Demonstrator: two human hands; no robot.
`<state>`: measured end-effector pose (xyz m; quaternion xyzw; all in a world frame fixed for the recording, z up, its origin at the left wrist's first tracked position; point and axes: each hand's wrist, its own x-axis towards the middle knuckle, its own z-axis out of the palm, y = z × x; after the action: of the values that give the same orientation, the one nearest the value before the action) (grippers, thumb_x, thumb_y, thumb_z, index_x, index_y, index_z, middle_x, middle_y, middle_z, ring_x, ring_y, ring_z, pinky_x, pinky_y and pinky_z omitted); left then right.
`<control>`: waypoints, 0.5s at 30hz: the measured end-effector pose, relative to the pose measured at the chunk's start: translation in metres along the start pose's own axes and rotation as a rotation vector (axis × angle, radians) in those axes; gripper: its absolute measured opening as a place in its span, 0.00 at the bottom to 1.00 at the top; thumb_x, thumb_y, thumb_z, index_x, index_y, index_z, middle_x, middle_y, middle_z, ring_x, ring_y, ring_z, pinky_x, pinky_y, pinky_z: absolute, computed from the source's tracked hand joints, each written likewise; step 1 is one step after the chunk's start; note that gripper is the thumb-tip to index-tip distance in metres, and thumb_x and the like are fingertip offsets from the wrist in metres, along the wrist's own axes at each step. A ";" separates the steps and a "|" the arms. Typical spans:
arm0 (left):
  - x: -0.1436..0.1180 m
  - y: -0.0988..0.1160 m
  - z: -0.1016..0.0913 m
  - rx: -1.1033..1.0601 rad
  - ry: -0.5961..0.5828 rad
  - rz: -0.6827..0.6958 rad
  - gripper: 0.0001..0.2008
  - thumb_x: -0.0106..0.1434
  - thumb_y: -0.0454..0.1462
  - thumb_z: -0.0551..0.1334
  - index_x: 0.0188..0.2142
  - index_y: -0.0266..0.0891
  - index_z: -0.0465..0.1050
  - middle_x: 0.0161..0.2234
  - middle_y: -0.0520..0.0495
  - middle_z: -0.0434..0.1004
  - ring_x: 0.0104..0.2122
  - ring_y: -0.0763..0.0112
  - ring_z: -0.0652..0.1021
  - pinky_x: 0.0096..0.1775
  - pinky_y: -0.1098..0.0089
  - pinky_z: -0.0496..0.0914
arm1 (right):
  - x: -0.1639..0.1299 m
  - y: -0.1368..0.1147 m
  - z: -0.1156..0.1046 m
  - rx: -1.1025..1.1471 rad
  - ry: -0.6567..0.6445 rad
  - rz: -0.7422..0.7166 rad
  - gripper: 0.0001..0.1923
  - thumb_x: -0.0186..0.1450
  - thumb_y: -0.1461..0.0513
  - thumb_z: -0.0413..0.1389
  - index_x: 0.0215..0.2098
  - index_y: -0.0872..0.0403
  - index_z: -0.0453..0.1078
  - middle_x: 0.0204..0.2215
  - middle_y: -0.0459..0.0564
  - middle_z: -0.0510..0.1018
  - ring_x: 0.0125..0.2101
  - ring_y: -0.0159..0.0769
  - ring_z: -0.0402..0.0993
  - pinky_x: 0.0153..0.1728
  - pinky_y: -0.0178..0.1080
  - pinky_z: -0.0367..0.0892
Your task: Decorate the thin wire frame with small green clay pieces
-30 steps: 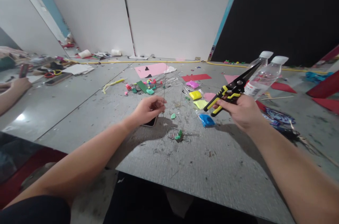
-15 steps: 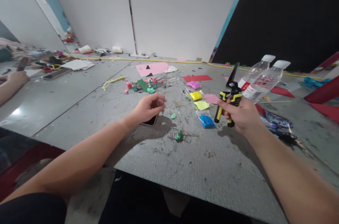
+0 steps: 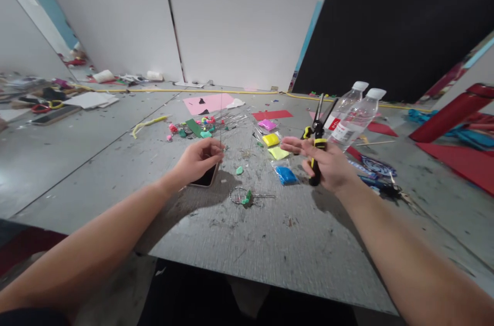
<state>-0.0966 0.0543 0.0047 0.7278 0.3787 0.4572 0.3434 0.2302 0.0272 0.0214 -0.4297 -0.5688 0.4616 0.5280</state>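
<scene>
My left hand pinches a thin upright wire above a phone lying on the table. In my right hand are black-and-yellow garden shears, blades pointing up and spread apart, some fingers stretched out past the handle. Between the hands, a wire loop with green clay bits lies near a teal clay leaf. Packets of clay sit left of the shears: blue, pale yellow, yellow and magenta.
Two clear bottles stand just behind my right hand. A pile of wires with coloured clay lies beyond my left hand. Pink paper and red paper lie farther back. A red cylinder is at the right.
The view has turned right, so the scene shifts left. The shears' blades have spread apart and my right fingers have stretched out. My left hand still pinches the wire.
</scene>
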 end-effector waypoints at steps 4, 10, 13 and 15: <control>0.000 0.001 0.000 0.003 -0.002 -0.008 0.11 0.56 0.38 0.70 0.39 0.40 0.75 0.28 0.52 0.75 0.27 0.74 0.77 0.30 0.72 0.72 | 0.003 0.009 -0.001 -0.035 0.002 0.038 0.24 0.54 0.45 0.70 0.27 0.49 0.64 0.32 0.50 0.79 0.25 0.33 0.70 0.18 0.35 0.58; 0.000 0.002 0.000 0.031 -0.007 -0.006 0.11 0.56 0.39 0.69 0.39 0.39 0.76 0.28 0.52 0.74 0.27 0.74 0.77 0.29 0.72 0.71 | 0.018 0.037 -0.009 -0.125 0.115 0.027 0.21 0.53 0.49 0.66 0.26 0.48 0.59 0.20 0.41 0.66 0.23 0.33 0.63 0.27 0.39 0.62; 0.000 0.003 0.000 0.035 -0.020 -0.018 0.12 0.57 0.40 0.69 0.39 0.39 0.76 0.28 0.52 0.75 0.27 0.73 0.77 0.30 0.72 0.71 | 0.025 0.046 -0.019 -0.251 0.166 0.067 0.20 0.54 0.47 0.62 0.28 0.48 0.58 0.21 0.41 0.67 0.24 0.35 0.64 0.30 0.41 0.63; 0.000 0.004 -0.001 0.040 -0.023 -0.025 0.12 0.57 0.40 0.69 0.40 0.39 0.76 0.28 0.52 0.76 0.28 0.73 0.77 0.30 0.72 0.72 | 0.028 0.047 -0.025 -0.294 0.179 0.076 0.18 0.54 0.49 0.62 0.28 0.48 0.59 0.22 0.42 0.68 0.25 0.36 0.66 0.32 0.42 0.64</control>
<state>-0.0963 0.0522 0.0083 0.7349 0.3926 0.4371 0.3387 0.2535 0.0664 -0.0188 -0.5626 -0.5643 0.3531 0.4902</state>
